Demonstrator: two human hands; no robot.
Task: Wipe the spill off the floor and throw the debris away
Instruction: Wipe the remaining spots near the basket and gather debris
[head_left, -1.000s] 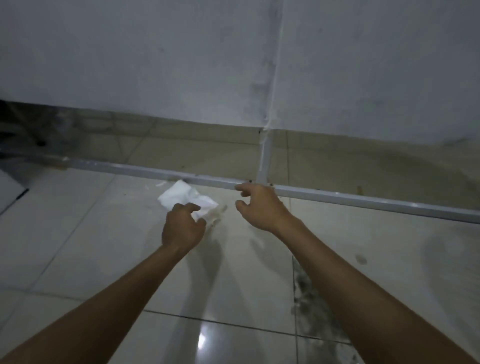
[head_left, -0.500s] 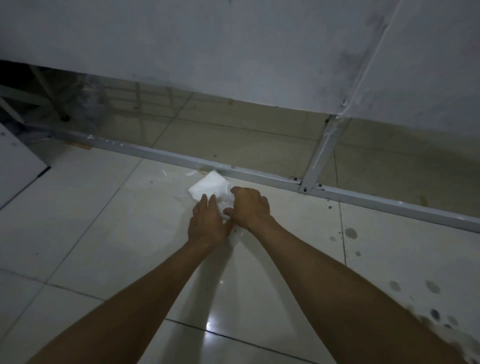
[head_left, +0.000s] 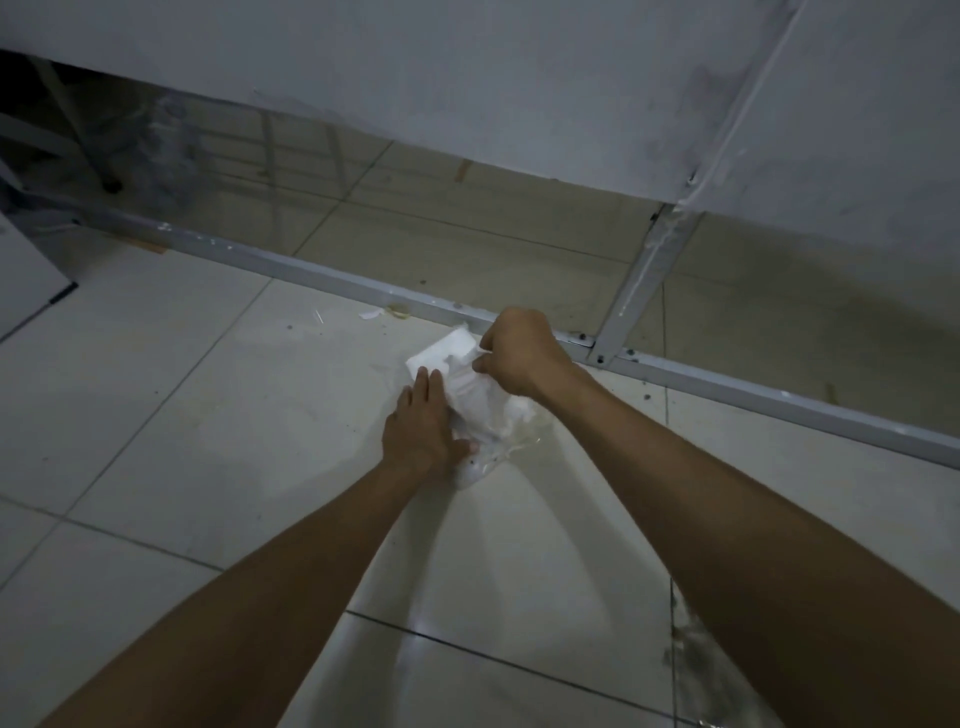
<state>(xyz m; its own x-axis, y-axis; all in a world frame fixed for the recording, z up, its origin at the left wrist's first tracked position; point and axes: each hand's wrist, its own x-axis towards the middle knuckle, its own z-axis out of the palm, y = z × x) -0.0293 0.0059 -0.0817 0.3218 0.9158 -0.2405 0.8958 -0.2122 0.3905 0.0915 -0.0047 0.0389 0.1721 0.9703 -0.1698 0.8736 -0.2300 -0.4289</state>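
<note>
A white paper tissue (head_left: 470, 387) lies crumpled on the pale tiled floor (head_left: 218, 426), close to a metal floor rail. My left hand (head_left: 422, 426) presses flat on the tissue's near side with straight fingers. My right hand (head_left: 519, 356) pinches the tissue's far edge with curled fingers. A wet, glossy smear of spill (head_left: 511, 441) shows at the tissue's lower right edge. Small bits of debris (head_left: 382, 313) lie beside the rail to the left.
The grey metal rail (head_left: 753, 397) runs diagonally across the floor, joined by an upright metal post (head_left: 641, 283). Above it hangs a white panel wall (head_left: 467, 78) with a gap beneath. Dark stains (head_left: 691, 670) mark the floor at the lower right.
My right hand has moved from the rail onto the tissue and now pinches its far edge. My left hand has flattened onto the tissue. The view shifted left and closer.
</note>
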